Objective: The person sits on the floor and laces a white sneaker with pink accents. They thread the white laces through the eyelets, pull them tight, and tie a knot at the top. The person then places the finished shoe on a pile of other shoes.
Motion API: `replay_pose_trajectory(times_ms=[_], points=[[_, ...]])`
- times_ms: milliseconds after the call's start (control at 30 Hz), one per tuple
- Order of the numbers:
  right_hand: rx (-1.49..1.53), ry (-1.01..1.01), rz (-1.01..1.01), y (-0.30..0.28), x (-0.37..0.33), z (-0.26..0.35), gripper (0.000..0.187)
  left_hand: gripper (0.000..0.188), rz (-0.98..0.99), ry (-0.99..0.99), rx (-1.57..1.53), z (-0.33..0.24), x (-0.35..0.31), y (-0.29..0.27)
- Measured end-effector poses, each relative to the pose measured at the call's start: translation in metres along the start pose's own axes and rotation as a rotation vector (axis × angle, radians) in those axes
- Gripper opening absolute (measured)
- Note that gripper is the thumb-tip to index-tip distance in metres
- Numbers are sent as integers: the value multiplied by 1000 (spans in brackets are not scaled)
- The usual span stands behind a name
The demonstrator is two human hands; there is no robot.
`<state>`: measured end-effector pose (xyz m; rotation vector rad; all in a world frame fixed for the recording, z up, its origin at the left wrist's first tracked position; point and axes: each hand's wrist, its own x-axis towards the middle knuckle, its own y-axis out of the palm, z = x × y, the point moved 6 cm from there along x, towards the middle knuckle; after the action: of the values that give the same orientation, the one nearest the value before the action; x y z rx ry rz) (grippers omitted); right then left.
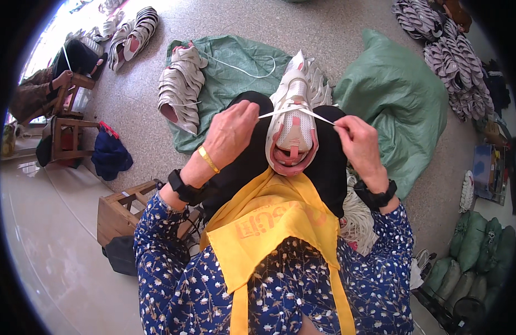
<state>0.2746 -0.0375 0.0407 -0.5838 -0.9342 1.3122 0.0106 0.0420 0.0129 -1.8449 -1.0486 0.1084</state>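
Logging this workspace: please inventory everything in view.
Shoe: one, white and pink, centre
Lace: one, white, across shoe
Uppers: many, white, stacked left, ahead, right
Sheet: one, green, ahead
Big sack: one, green, right
Small sacks: several, green, lower right
Apron: one, yellow, bottom
Cord bundle: one, cream, right of apron
Stools: several, brown, left
Cloth: one, blue, left
Other person: one, brown sleeve, far left
Wristbands: two, black, wrists
Left hand: one, blue sleeve, left
Right hand: one, blue sleeve, right
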Motion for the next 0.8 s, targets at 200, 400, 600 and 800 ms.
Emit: replay_pose_trajectory(times_ms=[200,400,600,800], points=[[-110,221,-105,-45,-40,-54,5,14,-25,-119,71,38,-27,-28],[-114,482,-214,-84,-118,-155,7,12,-137,-208,255,92,-77,-63],[-124,676,-243,-108,-193,-227,10,13,-109,-517,243,199,-166,-102],[-73,841,-320,-130,-261,-303,8,18,-219,-708,276,279,-239,-160]])
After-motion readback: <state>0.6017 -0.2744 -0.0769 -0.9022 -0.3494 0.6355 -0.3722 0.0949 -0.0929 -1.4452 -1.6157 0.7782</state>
